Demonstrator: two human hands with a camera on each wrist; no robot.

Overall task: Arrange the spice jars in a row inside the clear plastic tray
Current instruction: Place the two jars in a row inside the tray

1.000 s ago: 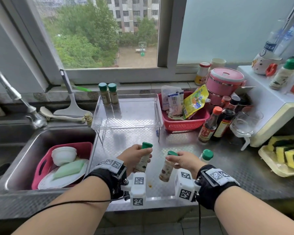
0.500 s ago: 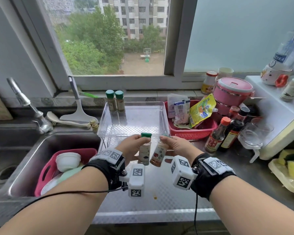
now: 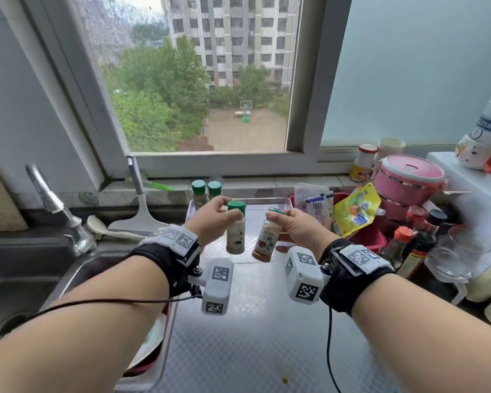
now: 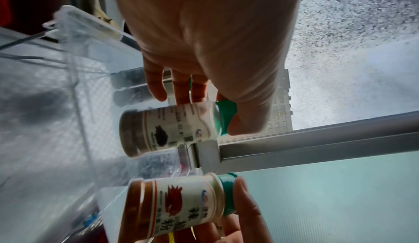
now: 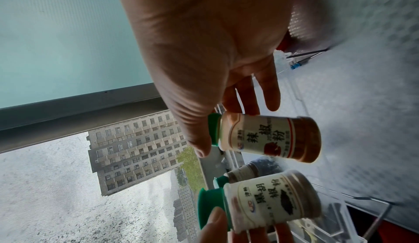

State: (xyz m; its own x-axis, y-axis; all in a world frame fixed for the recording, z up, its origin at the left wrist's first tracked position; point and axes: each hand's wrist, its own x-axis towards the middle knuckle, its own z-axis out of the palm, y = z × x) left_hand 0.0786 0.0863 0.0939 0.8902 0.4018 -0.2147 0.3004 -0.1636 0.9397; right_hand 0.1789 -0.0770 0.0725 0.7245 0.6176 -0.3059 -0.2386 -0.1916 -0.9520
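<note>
My left hand (image 3: 224,209) pinches the green cap of a black pepper jar (image 3: 235,236), which hangs upright. Beside it, my right hand (image 3: 282,217) grips the cap of a chili powder jar (image 3: 267,242), tilted slightly. Both jars are in the air over the near part of the clear plastic tray (image 3: 281,200). Two green-capped jars (image 3: 199,191) stand side by side in the tray's far left corner. The left wrist view shows the pepper jar (image 4: 167,132) above the tray wall (image 4: 75,85). The right wrist view shows the chili jar (image 5: 269,137) and pepper jar (image 5: 269,200) close together.
A red basket (image 3: 363,236) of packets sits right of the tray, with sauce bottles (image 3: 400,245), a glass jug (image 3: 451,256) and a pink lunch box (image 3: 408,177) beyond. The sink (image 3: 26,279), faucet (image 3: 54,205) and a scraper (image 3: 142,211) lie left.
Both hands have lifted their jars off the counter and carried them forward and up, from near the front edge to over the tray. The jars have come closer together.
</note>
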